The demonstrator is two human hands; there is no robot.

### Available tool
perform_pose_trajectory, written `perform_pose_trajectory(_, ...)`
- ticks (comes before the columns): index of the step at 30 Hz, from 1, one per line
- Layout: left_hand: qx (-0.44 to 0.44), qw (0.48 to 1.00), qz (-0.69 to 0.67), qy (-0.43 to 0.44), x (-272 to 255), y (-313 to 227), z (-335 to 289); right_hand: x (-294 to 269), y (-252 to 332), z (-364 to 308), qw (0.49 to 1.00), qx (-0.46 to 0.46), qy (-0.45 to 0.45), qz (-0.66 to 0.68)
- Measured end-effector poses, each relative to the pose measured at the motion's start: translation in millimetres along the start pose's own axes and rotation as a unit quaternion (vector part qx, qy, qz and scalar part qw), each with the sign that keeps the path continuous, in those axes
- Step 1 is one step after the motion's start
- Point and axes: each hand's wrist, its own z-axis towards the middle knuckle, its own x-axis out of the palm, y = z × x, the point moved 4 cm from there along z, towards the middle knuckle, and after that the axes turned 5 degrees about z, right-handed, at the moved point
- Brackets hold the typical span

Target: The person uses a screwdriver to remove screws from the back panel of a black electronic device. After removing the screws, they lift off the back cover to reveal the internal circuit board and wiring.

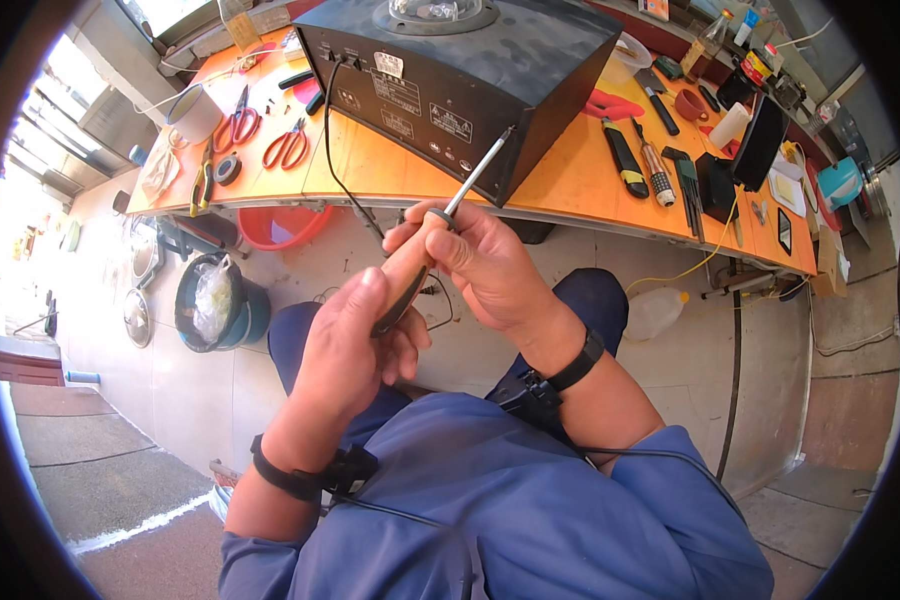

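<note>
A screwdriver with a tan and black handle and a bright metal shaft is gripped in both my hands. My left hand is closed round the butt end of the handle. Closer to the shaft, the fingers of my right hand hold the handle's front and collar. The shaft slants up and right to the lower right part of a black box-shaped appliance, near its corner; whether the tip touches a screw there is too small to tell. A clear dome sits on top of the appliance, and a black cord hangs from its panel.
On the orange table lie red-handled scissors, black tape, a utility knife, another screwdriver and hex keys. Below are a red basin, a bin with a plastic bag and a plastic jug.
</note>
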Motion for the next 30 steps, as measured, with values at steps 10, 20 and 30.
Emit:
perform_pose_trajectory(10,0.195,0.920,0.313,-0.131,9,-4,-3,1,-4,5,1.000,-0.016,0.008,0.017)
perform_pose_trajectory(20,0.249,0.894,0.340,-0.149,10,-7,-1,-2,2,4,1.000,-0.001,0.010,0.008)
perform_pose_trajectory(30,0.033,0.986,0.139,-0.084,-4,1,1,0,-3,-1,1.000,0.010,0.005,-0.001)
